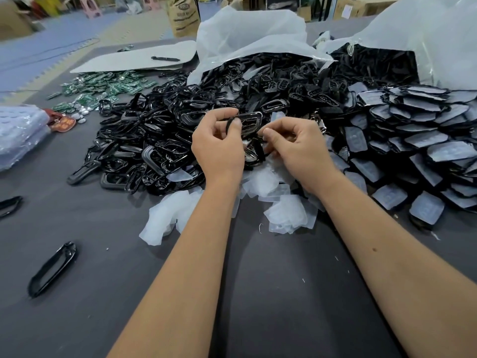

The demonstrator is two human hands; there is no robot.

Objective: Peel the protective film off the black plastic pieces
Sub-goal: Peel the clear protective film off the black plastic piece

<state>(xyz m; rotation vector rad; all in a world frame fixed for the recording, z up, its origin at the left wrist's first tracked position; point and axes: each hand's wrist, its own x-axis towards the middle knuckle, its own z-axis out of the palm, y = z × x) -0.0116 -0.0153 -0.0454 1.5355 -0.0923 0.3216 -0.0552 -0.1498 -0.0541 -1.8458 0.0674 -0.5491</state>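
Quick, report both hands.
Left hand: pinching the black plastic piece.
Right hand: fingers pinched at that piece's edge; film not discernible.

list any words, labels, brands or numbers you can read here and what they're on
None can be read for certain.
Brown paper sack at the far edge: dark printed logo and lines, too blurred.
Red-orange packet at left: printing too small.
Green circuit boards: markings too small.
Film-covered black pieces: faint embossing, unreadable.

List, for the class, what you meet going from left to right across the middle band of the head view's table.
Clear plastic bundle → green circuit boards → heap of bare black plastic pieces → left hand → right hand → film-covered black pieces.
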